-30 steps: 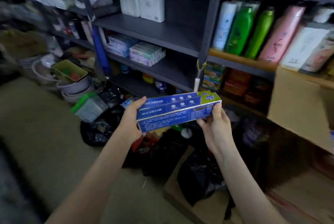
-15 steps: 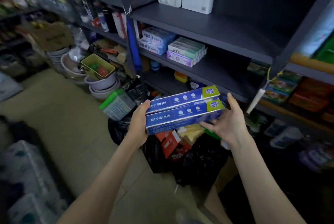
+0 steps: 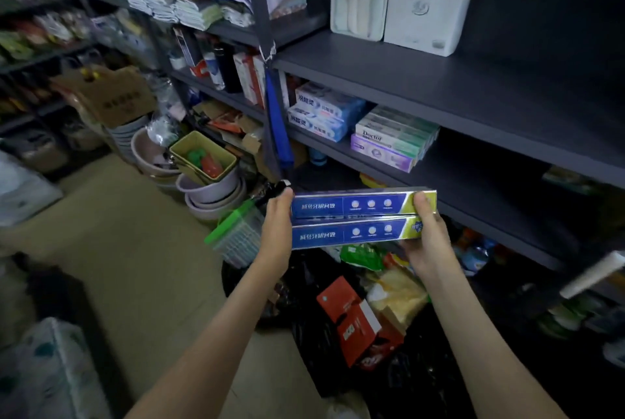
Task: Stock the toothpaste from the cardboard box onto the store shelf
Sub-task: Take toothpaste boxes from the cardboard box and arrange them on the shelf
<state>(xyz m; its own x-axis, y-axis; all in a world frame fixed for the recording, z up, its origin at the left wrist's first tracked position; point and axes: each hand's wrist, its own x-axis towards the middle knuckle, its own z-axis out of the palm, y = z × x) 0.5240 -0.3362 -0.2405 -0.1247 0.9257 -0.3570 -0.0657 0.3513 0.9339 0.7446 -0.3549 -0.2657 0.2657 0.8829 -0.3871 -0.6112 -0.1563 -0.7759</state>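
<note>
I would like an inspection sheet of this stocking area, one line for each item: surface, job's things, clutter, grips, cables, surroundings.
Surface: dark shelf, bare to the right of the stocked boxes.
Job's things: two blue toothpaste boxes, held together and level in front of the shelf.
Clutter: black bags, red box and basins on the floor.
Grips: left hand holds the toothpaste boxes at their left end, right hand at their right end.
Cables: nothing seen.
Surroundings: white boxes on the board above; more racks at the left, blurred.
</note>
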